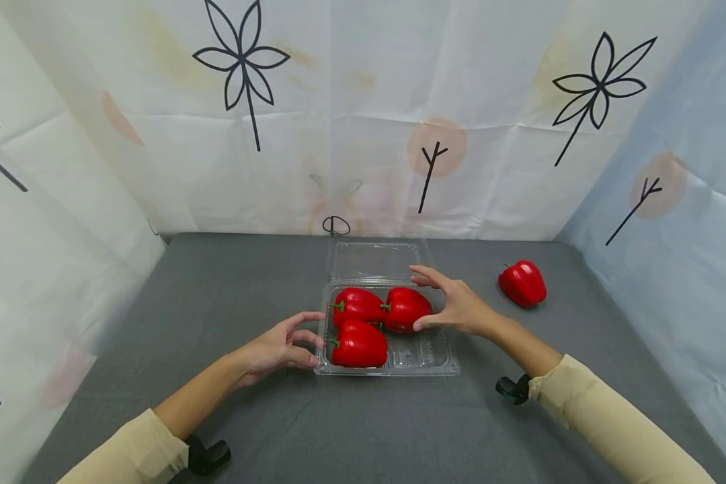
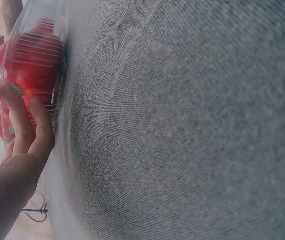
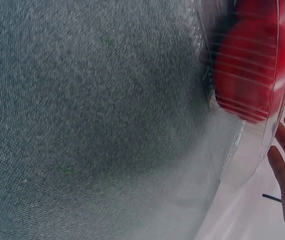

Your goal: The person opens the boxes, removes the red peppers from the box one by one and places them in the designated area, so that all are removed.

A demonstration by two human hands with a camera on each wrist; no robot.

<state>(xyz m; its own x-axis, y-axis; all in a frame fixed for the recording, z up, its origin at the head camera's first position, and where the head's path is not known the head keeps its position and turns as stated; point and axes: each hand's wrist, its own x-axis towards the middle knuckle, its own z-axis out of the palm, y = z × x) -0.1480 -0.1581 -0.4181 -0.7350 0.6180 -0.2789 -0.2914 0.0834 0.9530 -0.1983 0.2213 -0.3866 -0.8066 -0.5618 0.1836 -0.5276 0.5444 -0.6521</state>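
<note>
1. The left hand [image 1: 272, 349] was at the left side of the clear plastic container [image 1: 420, 349], its fingertips touching the rim and outer wall. The thumb stood apart from the other fingers, which were slightly bent and not clamped on anything.
2. The right hand [image 1: 462, 309] was over the container's right side, thumb and fingers spread well apart. The thumb tip was right beside the back right pepper [image 1: 407, 309]; whether it touched the skin could not be told. The fingers reached beyond that pepper, toward the container's back right corner.
3. Three red peppers lay inside the container. The back left pepper [image 1: 358, 306] and the back right one were side by side, while the front pepper [image 1: 360, 344] lay at the front left. Their green stems pointed left, and the front right part of the container was bare.
4. The container's clear lid [image 1: 372, 259] lay folded back behind it, toward the curtain [image 1: 369, 81].
5. A fourth pepper [image 1: 523, 284], also red, lay on the grey desk [image 1: 351, 430], to the right of the container and well apart from it.
6. The curtain was pale, printed with black outlined flowers and peach discs. Both arms wore cream sleeves [image 1: 611, 423].
</note>
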